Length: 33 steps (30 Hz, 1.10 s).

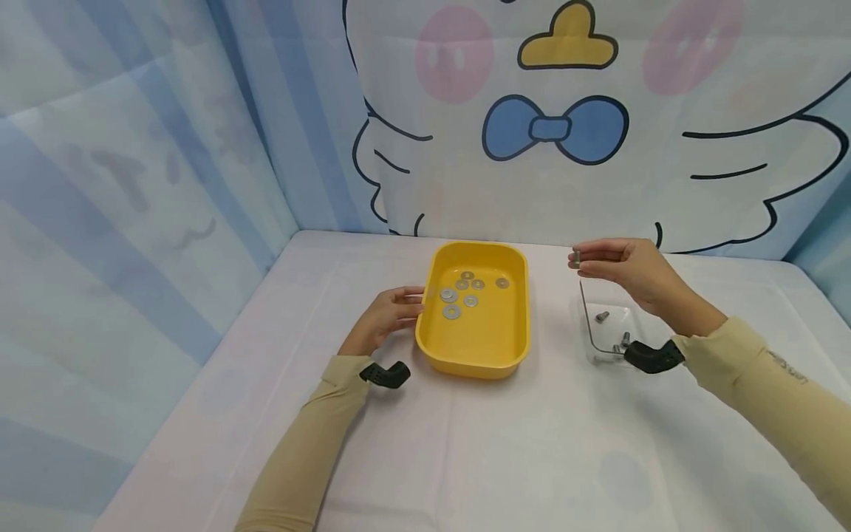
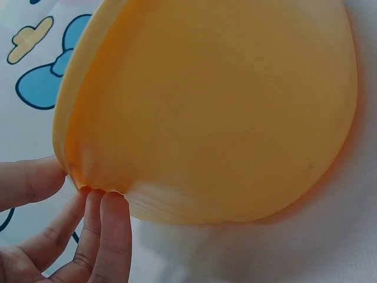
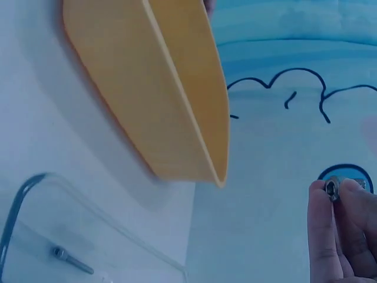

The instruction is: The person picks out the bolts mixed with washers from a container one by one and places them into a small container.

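My left hand [image 1: 392, 314] holds the left side of a yellow tray [image 1: 473, 362], thumb at the rim and fingers against the outer wall in the left wrist view. Inside the tray lie several flat metal washers [image 1: 451, 312], spread over its upper half. To the right, my right hand [image 1: 641, 273] is raised above the table and pinches a short metal socket-head screw [image 3: 333, 188] between thumb and fingers. Beneath that hand stands a clear plastic box [image 1: 623, 314], partly hidden by the wrist. Several screws [image 1: 601, 317] lie in the box.
White cloth [image 1: 505, 451] covers the table. A printed curtain [image 1: 532, 192] rises along the table's back edge, and another curtain [image 1: 133, 222] hangs at the left. Each wrist wears a black camera mount [image 1: 654, 357].
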### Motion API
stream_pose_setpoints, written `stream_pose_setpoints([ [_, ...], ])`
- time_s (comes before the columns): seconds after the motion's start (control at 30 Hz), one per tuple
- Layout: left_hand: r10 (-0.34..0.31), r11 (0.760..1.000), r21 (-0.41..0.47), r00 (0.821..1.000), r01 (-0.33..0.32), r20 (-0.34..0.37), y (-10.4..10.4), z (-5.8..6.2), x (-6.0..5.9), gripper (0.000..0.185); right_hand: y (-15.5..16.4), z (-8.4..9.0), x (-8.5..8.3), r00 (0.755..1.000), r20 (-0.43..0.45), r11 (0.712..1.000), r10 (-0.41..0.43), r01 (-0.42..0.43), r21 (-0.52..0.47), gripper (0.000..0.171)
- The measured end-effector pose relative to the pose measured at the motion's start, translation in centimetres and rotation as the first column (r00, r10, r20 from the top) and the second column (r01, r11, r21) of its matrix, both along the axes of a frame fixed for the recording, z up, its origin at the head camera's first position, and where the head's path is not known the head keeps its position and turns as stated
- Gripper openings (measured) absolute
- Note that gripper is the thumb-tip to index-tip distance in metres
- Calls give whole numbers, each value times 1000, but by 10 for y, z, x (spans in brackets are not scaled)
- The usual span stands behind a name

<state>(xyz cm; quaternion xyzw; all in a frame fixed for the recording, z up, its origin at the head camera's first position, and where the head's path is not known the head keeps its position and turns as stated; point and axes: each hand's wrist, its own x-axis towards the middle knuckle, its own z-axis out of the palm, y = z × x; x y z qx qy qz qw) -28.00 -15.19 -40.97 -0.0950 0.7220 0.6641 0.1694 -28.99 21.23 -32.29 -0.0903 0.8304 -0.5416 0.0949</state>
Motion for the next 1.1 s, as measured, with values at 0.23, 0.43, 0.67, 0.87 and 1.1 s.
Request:
stream_pose_setpoints([
  [0.23,-7,1000,3,1000,7,-3,0,0,0,45,29,-10,5,999,-34,1000,-24,23,-20,28],
  [0.43,-26,1000,2,1000,26,-18,0,0,1,45,48,-18,8,998,-54,996,-38,34,-77,22],
  [0.67,-12,1000,-4,1000,12,-8,0,1,2,45,62,-25,10,997,-25,990,-68,64,-127,23],
  [0.87,-5,1000,-10,1000,5,-9,0,-1,1,44,71,-30,9,997,-9,985,-81,79,-152,21],
  [1.1,11,1000,-17,1000,-11,-4,1,-4,-1,44,82,-38,9,997,17,981,-75,77,-181,17],
])
